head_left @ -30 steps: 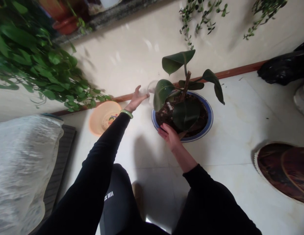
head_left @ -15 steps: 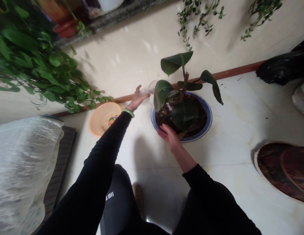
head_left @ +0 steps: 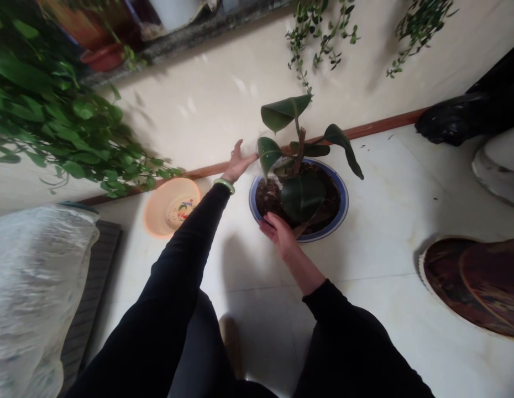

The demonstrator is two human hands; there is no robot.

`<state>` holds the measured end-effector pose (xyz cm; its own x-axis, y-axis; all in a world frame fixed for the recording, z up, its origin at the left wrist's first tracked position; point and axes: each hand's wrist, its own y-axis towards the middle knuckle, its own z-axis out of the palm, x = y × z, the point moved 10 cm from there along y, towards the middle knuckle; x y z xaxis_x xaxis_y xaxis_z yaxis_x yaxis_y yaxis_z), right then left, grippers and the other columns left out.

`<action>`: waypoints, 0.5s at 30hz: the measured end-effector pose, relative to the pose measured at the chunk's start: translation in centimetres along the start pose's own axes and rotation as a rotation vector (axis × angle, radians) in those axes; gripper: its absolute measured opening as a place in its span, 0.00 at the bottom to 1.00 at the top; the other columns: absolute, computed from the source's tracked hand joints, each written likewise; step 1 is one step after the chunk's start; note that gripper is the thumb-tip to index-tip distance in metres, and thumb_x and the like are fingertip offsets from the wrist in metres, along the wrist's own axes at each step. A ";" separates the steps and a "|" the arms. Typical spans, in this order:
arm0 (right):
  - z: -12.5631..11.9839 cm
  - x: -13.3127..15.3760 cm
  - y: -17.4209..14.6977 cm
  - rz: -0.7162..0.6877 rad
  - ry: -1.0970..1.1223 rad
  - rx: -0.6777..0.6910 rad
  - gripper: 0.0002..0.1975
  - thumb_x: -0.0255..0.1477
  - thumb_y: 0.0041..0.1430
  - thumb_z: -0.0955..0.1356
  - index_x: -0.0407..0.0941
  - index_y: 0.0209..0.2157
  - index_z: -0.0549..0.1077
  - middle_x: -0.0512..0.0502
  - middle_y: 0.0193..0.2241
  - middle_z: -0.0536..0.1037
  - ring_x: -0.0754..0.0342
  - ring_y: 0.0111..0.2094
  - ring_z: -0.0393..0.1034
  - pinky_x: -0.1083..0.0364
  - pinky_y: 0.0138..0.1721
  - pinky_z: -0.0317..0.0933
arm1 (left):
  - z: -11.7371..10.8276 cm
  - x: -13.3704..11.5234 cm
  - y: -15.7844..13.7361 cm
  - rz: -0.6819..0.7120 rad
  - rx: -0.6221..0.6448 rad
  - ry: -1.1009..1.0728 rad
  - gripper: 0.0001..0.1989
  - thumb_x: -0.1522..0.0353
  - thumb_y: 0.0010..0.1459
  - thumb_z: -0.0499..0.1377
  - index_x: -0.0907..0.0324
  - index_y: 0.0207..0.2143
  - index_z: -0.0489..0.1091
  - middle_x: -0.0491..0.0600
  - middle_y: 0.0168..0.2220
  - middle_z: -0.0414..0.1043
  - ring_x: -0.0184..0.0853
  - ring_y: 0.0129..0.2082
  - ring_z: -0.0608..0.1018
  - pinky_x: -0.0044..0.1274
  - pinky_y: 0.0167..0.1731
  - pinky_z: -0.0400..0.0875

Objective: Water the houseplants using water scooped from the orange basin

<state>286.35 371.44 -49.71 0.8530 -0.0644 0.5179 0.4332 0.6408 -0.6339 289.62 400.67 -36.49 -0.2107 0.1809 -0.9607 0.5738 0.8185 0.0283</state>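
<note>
A plant (head_left: 304,196) with broad dark green leaves and a cut stem grows in an oval, blue-and-white-rimmed pot (head_left: 342,213) of dark soil. My left hand (head_left: 239,164), a pale green bangle at its wrist, is stretched out at the pot's left side. Its fingers curve around a clear, see-through container (head_left: 261,166), blurred and partly behind a leaf, whose exact kind I cannot make out. My right hand (head_left: 281,235) lies at the pot's near rim with its fingers extended, beneath the large front leaf, and nothing shows in it.
A peach-coloured basin (head_left: 155,213) stands on the white tiled floor, left of my left arm. Trailing green vines (head_left: 87,132) hang from a ledge (head_left: 186,41). A large brown pot (head_left: 481,276) is at right, with a black bag (head_left: 451,119) by the wall.
The view has shifted slightly, so the pot appears further left. My left hand and the clear container have come a little closer to the soil; the right hand stays by the rim.
</note>
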 end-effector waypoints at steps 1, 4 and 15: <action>0.0 0.0 0.0 0.000 -0.001 0.004 0.08 0.30 0.63 0.79 0.51 0.43 0.83 0.46 0.51 0.88 0.48 0.52 0.88 0.45 0.64 0.83 | 0.2 -0.1 0.2 0.006 0.004 0.047 0.57 0.50 0.50 0.85 0.48 0.76 0.65 0.62 0.82 0.60 0.61 0.87 0.54 0.50 0.85 0.47; 0.1 0.1 -0.1 0.001 0.009 0.009 0.09 0.30 0.62 0.80 0.51 0.43 0.83 0.47 0.49 0.88 0.48 0.51 0.88 0.46 0.62 0.84 | 0.8 -0.3 0.7 0.013 0.003 0.130 0.59 0.48 0.53 0.84 0.51 0.79 0.62 0.65 0.81 0.60 0.60 0.86 0.57 0.48 0.84 0.49; -0.3 0.0 0.0 0.029 0.040 0.009 0.08 0.28 0.62 0.80 0.50 0.42 0.83 0.49 0.46 0.88 0.50 0.48 0.87 0.51 0.54 0.83 | 1.0 0.1 1.1 0.043 0.053 0.188 0.59 0.49 0.68 0.77 0.66 0.84 0.49 0.71 0.83 0.51 0.58 0.86 0.52 0.44 0.84 0.43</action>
<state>286.45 371.27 -49.87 0.8762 -0.0760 0.4759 0.4056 0.6496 -0.6430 290.98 401.03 -36.80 -0.3267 0.3179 -0.8901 0.6254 0.7788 0.0485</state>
